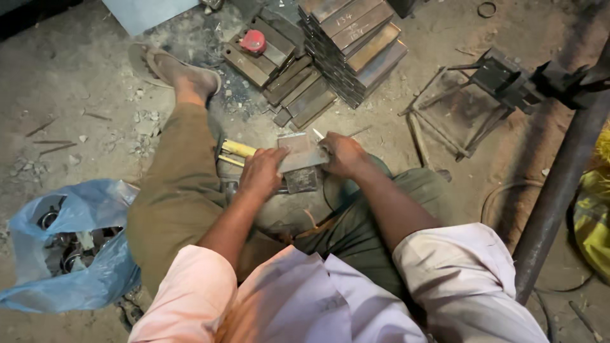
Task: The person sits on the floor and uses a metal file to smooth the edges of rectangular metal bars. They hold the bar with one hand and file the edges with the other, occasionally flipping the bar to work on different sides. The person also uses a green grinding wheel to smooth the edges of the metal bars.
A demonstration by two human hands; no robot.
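Flat metal plate (pixel 301 152): one, held over a dark metal block (pixel 300 180) between the knees; left hand (pixel 262 171) pressed flat on its left edge, fingers closed over it; right hand (pixel 342 154) gripping its right edge, a thin pale stick (pixel 318 134) at the fingertips
Yellow-handled tool (pixel 237 150): one, just left of the plate, partly under the left hand
Stacked metal plates (pixel 356 44): one tall pile ahead, a lower spread (pixel 279 70) beside it; count per pile cannot be told
Red round cap (pixel 253 41): one, on the lower spread
Blue plastic bag (pixel 76 254): one, left, holding metal rings
Welded rod frame (pixel 464 101): one, right
Dark pipe (pixel 562 184): one, slanting at far right
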